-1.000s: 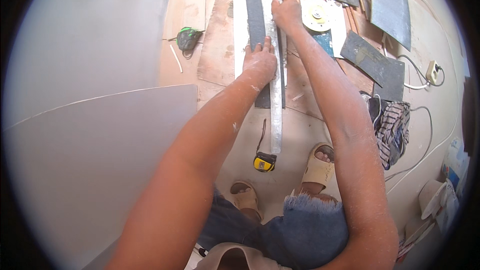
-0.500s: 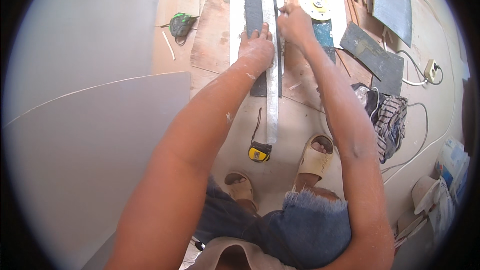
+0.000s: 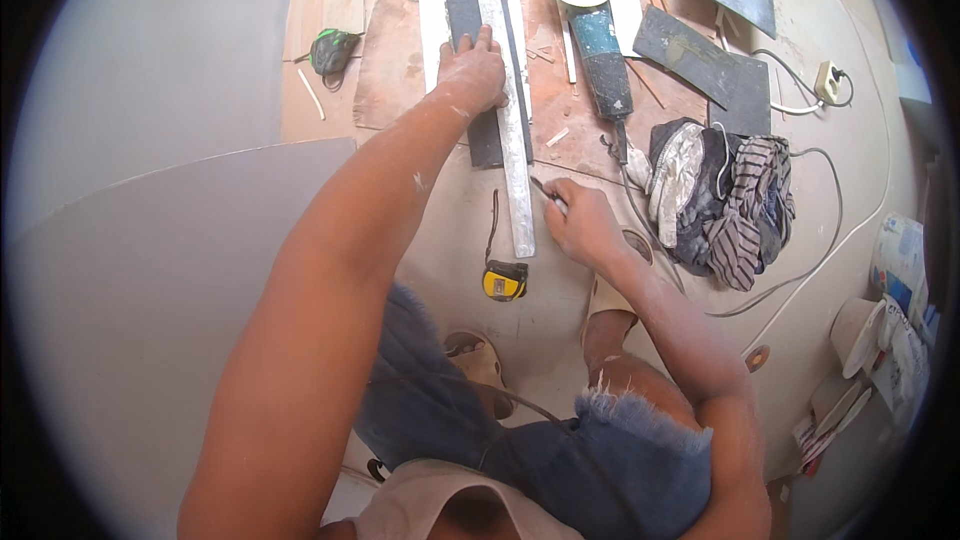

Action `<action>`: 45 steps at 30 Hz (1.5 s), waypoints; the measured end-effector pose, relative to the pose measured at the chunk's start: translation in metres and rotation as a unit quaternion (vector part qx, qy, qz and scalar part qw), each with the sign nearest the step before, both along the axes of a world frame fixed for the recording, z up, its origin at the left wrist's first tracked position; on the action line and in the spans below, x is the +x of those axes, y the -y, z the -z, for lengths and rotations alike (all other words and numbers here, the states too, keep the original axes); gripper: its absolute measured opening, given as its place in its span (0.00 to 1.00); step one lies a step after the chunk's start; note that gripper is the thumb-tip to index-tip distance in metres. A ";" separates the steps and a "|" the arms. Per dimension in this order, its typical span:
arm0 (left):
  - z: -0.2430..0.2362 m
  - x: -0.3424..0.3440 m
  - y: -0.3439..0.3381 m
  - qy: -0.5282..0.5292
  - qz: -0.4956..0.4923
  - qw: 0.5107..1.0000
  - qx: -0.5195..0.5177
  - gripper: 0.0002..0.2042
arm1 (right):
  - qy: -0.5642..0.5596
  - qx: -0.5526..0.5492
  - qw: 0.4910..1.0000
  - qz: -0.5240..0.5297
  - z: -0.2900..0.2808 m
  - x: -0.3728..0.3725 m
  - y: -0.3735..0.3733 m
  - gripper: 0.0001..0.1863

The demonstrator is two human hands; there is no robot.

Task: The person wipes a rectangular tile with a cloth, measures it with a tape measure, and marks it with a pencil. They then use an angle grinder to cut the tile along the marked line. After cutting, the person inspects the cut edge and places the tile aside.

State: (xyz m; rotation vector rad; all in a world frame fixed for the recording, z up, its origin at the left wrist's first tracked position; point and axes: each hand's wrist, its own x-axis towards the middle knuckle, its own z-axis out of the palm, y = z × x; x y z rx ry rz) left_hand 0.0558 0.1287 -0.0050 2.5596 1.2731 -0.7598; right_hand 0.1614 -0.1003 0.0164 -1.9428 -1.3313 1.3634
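Note:
My left hand (image 3: 472, 70) lies with fingers spread over a long metal straightedge (image 3: 515, 185), pressing it on a dark grey strip (image 3: 485, 143). The strip lies on a white sheet (image 3: 429, 35), and its narrow dark edge shows along the straightedge's right side. Close to the near end of the straightedge, my right hand (image 3: 583, 225) is closed on a thin pen-like tool (image 3: 548, 194) with a dark tip; its exact kind is unclear. A yellow and black tape measure (image 3: 505, 281) rests on the floor just below the straightedge's near end.
An angle grinder (image 3: 603, 60) lies right of the strip, its cord running past a bundle of cloth (image 3: 735, 200). Grey slabs (image 3: 690, 55) and an extension socket (image 3: 828, 83) are farther right. A green and black tape measure (image 3: 332, 50) sits at left.
My right hand has drawn back along the straightedge from the far part of the strip to beyond its near end. The left hand stays pressed down, while the whole view has shifted.

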 end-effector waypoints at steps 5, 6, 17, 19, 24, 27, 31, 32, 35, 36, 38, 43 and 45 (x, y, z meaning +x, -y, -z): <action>-0.001 0.014 0.001 0.022 -0.090 0.995 -0.030 0.36 | 0.038 0.186 0.978 0.090 -0.027 0.035 0.050 0.15; 0.000 0.014 0.004 0.035 -0.130 0.990 -0.034 0.35 | 0.040 0.182 0.976 0.116 -0.034 0.042 0.059 0.15; 0.010 -0.037 0.004 0.137 -0.283 0.949 0.018 0.35 | 0.327 -0.102 0.931 0.124 -0.020 0.099 0.247 0.12; 0.007 -0.068 -0.008 0.116 -0.283 0.952 0.030 0.36 | 0.409 -0.183 0.892 0.064 0.017 0.098 0.289 0.13; 0.026 -0.135 -0.019 0.092 -0.282 0.953 0.056 0.37 | 0.330 -0.257 0.896 0.146 0.037 0.062 0.318 0.14; 0.026 -0.128 -0.001 0.145 -0.280 0.947 0.058 0.38 | 0.330 -0.215 0.901 0.184 0.002 0.074 0.295 0.15; -0.004 -0.110 0.037 0.058 -0.089 0.994 -0.001 0.46 | 0.313 -0.115 0.936 0.110 -0.044 0.097 0.217 0.16; -0.008 -0.104 0.047 0.030 -0.029 0.999 0.001 0.49 | 0.302 -0.083 0.946 0.078 -0.053 0.104 0.192 0.16; 0.005 -0.099 0.072 0.007 0.102 0.994 0.035 0.56 | 0.352 -0.009 0.936 0.018 -0.032 0.118 0.119 0.15; 0.010 -0.102 0.071 0.002 0.135 0.989 0.058 0.58 | 0.306 -0.053 0.950 0.023 -0.041 0.103 0.076 0.17; 0.016 -0.092 0.073 0.016 0.108 0.994 0.029 0.58 | 0.279 0.026 0.959 0.038 -0.019 0.090 0.036 0.15; 0.038 -0.084 0.079 0.056 0.080 0.995 0.035 0.55 | 0.176 0.022 0.984 0.026 0.062 0.034 -0.028 0.17; 0.033 -0.082 0.078 0.060 0.076 0.995 0.008 0.54 | 0.107 0.007 0.993 0.041 0.077 0.017 -0.042 0.18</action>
